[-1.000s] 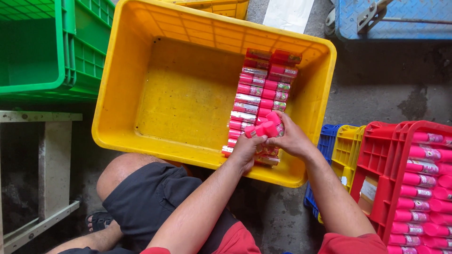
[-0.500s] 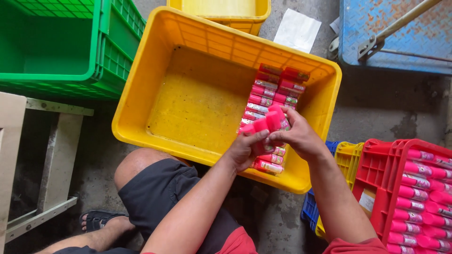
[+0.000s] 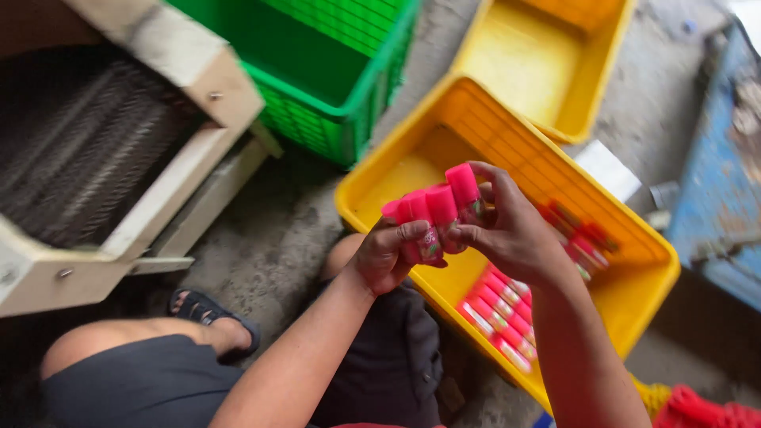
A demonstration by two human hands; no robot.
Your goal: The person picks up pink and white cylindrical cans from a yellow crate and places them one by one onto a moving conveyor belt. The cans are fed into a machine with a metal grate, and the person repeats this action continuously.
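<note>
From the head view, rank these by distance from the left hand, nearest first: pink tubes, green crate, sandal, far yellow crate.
1. Pink tubes: held in the left hand, with the right hand on them.
2. Sandal: lower left, on the floor.
3. Green crate: up and left.
4. Far yellow crate: top, farthest.

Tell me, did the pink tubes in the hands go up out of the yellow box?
Yes. The pink tubes were low by the rows in the yellow crate; now both hands hold them raised above its near rim.

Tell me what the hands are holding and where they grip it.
Both hands, left hand and right hand, hold pink-capped tubes by their lower bodies.
</note>
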